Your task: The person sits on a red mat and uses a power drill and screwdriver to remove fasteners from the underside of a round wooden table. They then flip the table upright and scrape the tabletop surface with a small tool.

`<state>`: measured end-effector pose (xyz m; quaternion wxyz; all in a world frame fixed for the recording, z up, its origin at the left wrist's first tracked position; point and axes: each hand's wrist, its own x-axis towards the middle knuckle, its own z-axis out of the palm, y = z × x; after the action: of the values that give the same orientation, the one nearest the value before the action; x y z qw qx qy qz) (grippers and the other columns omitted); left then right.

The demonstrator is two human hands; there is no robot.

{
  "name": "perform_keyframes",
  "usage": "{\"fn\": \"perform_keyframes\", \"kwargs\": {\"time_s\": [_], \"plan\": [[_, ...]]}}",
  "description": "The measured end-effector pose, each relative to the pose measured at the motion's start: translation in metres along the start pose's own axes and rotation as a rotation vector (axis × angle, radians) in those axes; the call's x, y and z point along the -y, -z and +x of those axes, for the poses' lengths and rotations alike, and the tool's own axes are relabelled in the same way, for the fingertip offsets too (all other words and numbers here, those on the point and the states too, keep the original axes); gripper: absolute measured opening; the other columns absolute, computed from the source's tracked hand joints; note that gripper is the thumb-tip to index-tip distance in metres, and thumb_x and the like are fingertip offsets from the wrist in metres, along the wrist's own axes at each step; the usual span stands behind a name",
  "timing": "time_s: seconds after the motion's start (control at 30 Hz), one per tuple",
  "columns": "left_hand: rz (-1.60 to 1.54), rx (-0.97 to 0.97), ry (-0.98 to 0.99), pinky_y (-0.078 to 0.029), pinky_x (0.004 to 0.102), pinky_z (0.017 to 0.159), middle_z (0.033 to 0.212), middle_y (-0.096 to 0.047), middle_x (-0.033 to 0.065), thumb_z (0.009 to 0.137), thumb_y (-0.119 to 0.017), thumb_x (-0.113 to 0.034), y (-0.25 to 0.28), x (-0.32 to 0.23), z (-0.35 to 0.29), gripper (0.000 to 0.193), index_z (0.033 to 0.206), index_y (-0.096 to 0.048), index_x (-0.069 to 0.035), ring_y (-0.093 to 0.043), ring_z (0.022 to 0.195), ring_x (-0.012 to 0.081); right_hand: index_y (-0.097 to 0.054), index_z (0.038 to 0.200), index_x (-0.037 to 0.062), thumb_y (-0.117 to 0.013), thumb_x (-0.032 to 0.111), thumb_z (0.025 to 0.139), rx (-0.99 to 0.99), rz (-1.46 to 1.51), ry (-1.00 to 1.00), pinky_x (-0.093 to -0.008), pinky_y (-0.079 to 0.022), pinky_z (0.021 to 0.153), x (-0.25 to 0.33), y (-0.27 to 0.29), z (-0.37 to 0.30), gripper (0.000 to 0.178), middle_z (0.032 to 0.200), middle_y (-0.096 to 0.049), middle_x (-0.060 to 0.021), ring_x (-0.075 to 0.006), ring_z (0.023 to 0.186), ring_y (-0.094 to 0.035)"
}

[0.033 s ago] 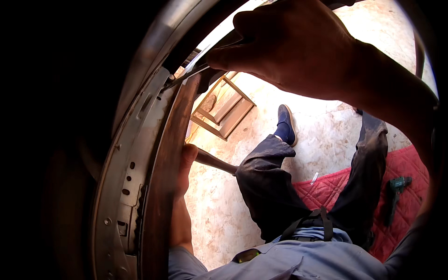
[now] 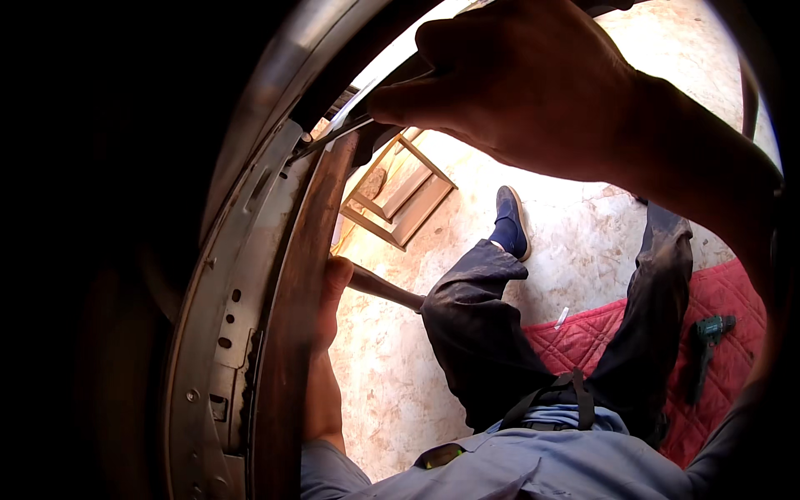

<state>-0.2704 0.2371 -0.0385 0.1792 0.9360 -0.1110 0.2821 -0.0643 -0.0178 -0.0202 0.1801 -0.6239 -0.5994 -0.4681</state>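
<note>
At the top of the view my right hand (image 2: pixel 517 92) is closed in a fist round a dark-handled tool with a thin metal shaft (image 2: pixel 346 132), much like a screwdriver. The shaft runs down-left to the upper end of a long pale metal rail (image 2: pixel 229 317), close to a small screw head (image 2: pixel 307 138). A brown wooden strip (image 2: pixel 287 317) stands along the rail's right side. My left hand (image 2: pixel 332 304) is against that strip's right edge with the thumb upward. The strip hides its fingers, so its grip does not show.
A dark round bar (image 2: pixel 385 290) reaches from beside my left hand to my knee. Beyond it, a small wooden frame (image 2: pixel 425 204) lies on the stained pale floor (image 2: pixel 392 375). A green and black power drill (image 2: pixel 710 332) rests on a red quilted mat (image 2: pixel 583 337), near a small white object (image 2: pixel 562 317).
</note>
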Motion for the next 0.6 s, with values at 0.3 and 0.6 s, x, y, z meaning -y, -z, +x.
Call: {"fn": "perform_keyframes", "kwargs": {"time_s": [0.3, 0.6], "plan": [[0.047, 0.064, 0.059, -0.024, 0.0384, 0.117, 0.153, -0.038, 0.0205, 0.102, -0.046, -0.046, -0.013, 0.011, 0.011, 0.070, 0.149, -0.034, 0.004, -0.034, 0.143, 0.0294, -0.070, 0.105, 0.0011, -0.056, 0.010, 0.094, 0.232, 0.122, 0.004, -0.0390, -0.059, 0.055, -0.006, 0.045, 0.005, 0.019, 0.076, -0.070, -0.0154, -0.0281, 0.067, -0.071], [-0.070, -0.028, 0.194, -0.027, 0.0376, 0.115, 0.147, -0.045, 0.0144, 0.095, -0.064, -0.032, 0.000, -0.008, -0.005, 0.067, 0.146, -0.040, 0.003, -0.039, 0.137, 0.0245, -0.068, 0.117, 0.0011, -0.064, 0.015, 0.094, 0.178, 0.132, 0.033, -0.0362, -0.061, 0.064, -0.008, 0.015, 0.009, 0.027, 0.088, -0.074, -0.0175, -0.0279, 0.078, -0.074]]}}
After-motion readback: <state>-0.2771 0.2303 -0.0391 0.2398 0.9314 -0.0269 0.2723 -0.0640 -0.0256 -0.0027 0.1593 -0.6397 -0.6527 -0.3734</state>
